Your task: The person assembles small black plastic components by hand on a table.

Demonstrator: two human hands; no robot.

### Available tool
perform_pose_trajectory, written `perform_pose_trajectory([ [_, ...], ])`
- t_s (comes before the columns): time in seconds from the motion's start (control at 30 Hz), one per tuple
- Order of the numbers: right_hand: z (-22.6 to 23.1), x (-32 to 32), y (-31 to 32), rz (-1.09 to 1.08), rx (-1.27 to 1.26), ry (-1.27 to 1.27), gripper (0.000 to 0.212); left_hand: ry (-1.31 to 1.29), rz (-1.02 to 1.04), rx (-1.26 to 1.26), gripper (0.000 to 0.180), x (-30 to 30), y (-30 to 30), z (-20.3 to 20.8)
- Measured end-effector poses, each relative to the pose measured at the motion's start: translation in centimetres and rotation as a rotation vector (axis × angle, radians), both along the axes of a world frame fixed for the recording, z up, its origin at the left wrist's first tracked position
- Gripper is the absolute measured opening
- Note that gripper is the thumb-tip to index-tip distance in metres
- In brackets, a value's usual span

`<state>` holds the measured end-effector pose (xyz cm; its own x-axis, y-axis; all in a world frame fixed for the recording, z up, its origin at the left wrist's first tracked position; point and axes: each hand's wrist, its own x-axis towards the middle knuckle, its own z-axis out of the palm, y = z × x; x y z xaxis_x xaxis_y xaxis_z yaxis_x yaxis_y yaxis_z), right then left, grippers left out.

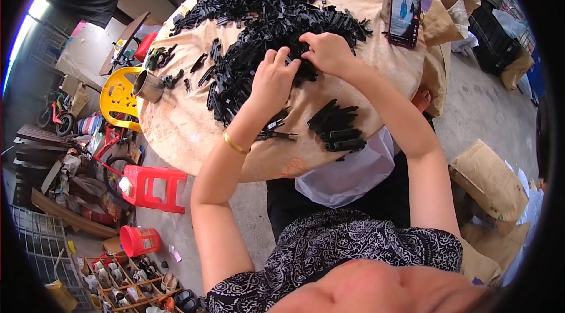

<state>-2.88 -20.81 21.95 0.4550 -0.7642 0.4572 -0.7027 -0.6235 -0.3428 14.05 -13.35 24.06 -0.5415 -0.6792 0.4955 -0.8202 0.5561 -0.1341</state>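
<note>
A large heap of slim black plastic clip-like pieces covers much of the round table. Over the heap's near side, my left hand has its fingers bent and closed, wearing a gold bangle on the wrist. Close beside it, my right hand pinches with its fingertips toward the left one. What either hand holds is hidden against the black pieces. Nearer to me on the table edge lies a neat stack of the same black pieces. A few loose ones lie below my left hand.
A phone stands upright at the table's right, leaning on a can. A metal cup lies tilted at the left edge. A white plastic bag hangs at the near edge. Around stand a yellow chair, a red stool and cardboard.
</note>
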Motion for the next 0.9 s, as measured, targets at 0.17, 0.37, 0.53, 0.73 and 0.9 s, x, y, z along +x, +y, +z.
perform_pose_trajectory([
  [0.17,-0.4,-1.2,-1.6,-0.011,0.148,-0.250,0.034,0.225,-0.098,-0.062,0.027,1.3,-1.7,-0.9],
  [0.37,1.1,-1.2,-0.4,0.032,0.094,-0.458,0.019,0.946,0.068,0.317,0.021,2.1,-0.9,-0.3],
  [0.53,0.5,0.1,0.4,0.430,0.484,-0.979,0.020,1.437,0.050,0.875,0.020,1.2,-0.4,0.2],
  [0.73,1.3,0.1,1.4,0.642,0.248,-0.692,0.019,1.728,-0.176,1.196,0.025,2.5,-0.3,0.1],
  [0.9,1.0,-0.2,1.6,0.695,0.378,-0.671,0.018,1.577,-0.127,1.216,0.029,2.4,-0.2,-0.1],
])
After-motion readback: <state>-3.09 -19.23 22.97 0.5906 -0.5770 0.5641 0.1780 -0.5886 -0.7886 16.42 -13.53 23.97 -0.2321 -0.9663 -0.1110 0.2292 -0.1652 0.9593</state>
